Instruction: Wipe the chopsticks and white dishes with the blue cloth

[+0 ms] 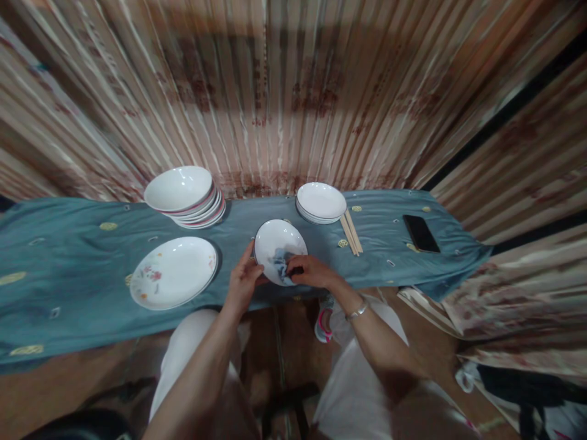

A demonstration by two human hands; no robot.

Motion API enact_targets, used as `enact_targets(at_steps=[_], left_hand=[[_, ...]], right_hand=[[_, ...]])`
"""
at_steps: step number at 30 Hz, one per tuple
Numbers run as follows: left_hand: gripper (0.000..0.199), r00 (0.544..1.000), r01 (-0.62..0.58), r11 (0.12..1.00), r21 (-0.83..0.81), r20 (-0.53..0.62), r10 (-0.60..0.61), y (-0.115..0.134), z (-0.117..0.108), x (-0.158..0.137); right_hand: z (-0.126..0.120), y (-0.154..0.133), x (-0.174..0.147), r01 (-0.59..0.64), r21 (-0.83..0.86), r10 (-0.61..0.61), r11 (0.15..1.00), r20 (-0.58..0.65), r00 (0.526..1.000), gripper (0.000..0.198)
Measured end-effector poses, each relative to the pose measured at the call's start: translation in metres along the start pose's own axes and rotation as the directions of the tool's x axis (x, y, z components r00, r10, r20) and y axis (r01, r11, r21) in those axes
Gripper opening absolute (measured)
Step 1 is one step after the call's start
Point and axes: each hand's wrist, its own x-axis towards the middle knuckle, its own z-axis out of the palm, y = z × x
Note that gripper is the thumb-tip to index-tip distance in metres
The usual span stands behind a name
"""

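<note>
My left hand (244, 278) grips a small white dish (274, 235) with a thin dark rim, its thumb over the near left edge and fingers beneath. The dish is tilted toward me at the front of the table. Across its lower part shows a blue-grey patch (280, 260); whether this is a printed pattern or a cloth I cannot tell. Over the dish's right side, my right hand (309, 271) has its fingers curled together against the inner surface. Something dark shows at its fingertips, too blurred to name.
Left stands a stack of white bowls (181, 189), with a floral oval plate (177, 275) nearer me. Small plates (321, 200) are stacked behind right, beside wooden chopsticks (351, 233). A black phone (420, 233) lies farther right on the teal cloth (82, 256). Curtains (275, 91) hang behind.
</note>
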Motion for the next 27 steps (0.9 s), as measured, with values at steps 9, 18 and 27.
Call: enact_targets(at_steps=[9, 18, 27], left_hand=[[0.093, 1.000, 0.000, 1.000, -0.002, 0.003, 0.000, 0.000, 0.001, 0.001], [0.096, 1.000, 0.001, 1.000, 0.026, 0.022, -0.002, -0.002, 0.001, 0.001], [0.091, 0.999, -0.019, 0.999, 0.041, 0.041, 0.017, -0.001, 0.001, -0.001]], right_hand=[[-0.004, 0.015, 0.002, -0.109, -0.291, 0.067, 0.951, -0.148, 0.987, 0.016], [-0.002, 0.018, 0.015, -0.242, -0.431, 0.094, 0.869, -0.336, 0.937, 0.023], [0.002, 0.022, 0.034, -0.249, -0.383, 0.050, 0.889, -0.462, 0.886, 0.036]])
